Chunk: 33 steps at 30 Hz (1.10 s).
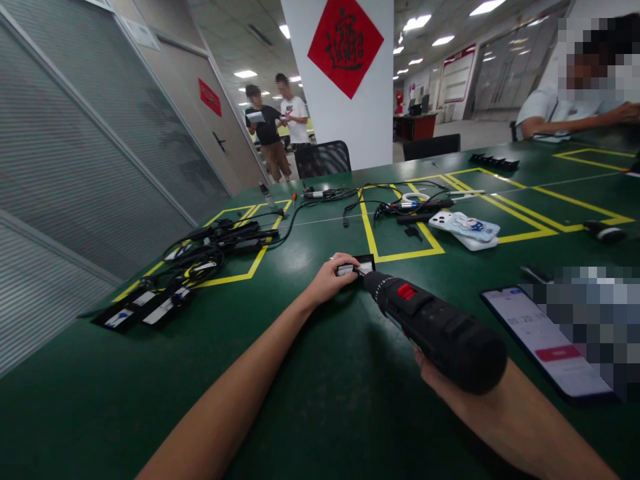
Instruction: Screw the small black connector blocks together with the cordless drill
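My right hand (430, 370) is wrapped round the grip of a black cordless drill (435, 327) with a red switch on top; the drill body hides most of the fingers. Its bit points away from me, its tip at a small black piece with a white label (367, 265) on the green table. My left hand (340, 272) holds that piece at its left side, fingers closed over it. Whether the bit touches a screw is too small to tell.
Black cables and adapters (235, 240) lie in a heap at left, beside labelled black pieces (120, 315). More cables, a white phone (465, 227) and yellow tape outlines are farther back. A large phone (550, 343) lies at right. A person (560, 120) sits at the far right.
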Tool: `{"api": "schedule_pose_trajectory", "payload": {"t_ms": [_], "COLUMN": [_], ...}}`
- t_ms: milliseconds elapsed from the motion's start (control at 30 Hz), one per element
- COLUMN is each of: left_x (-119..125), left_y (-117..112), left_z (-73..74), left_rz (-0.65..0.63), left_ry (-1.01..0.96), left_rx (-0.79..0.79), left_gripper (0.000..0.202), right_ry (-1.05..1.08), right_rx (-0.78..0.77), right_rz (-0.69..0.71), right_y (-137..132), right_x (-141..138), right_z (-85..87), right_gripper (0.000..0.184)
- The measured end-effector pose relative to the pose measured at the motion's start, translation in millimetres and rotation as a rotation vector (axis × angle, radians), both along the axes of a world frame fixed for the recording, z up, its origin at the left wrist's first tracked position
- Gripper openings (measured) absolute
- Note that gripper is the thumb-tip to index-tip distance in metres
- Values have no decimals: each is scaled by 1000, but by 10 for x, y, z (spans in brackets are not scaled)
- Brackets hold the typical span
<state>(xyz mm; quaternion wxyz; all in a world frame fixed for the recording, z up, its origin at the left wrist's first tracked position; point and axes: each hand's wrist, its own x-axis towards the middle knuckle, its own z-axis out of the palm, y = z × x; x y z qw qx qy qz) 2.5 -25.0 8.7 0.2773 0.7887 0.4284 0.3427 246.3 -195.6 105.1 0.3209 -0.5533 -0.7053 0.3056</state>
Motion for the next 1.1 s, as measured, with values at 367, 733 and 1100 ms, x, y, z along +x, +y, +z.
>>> {"api": "schedule_pose_trajectory", "payload": {"t_ms": [367,733,1100], "left_x": [2,14,0], "left_y": [0,-21,-18], "left_z": [-1,39,24], "left_rz": [6,13,4], "left_ry": [-7,4,-3], "left_rx": [-2,1,-13], "left_gripper": [23,22,24], "right_ry": [-27,32,52], "right_rx": [-75,23,6], "right_rz": [-16,-63,13], "right_y": [-13,-23,-54], "right_x": [38,4,-56], "right_z": [-32,-50,-129], "right_gripper": [59,54,66]}}
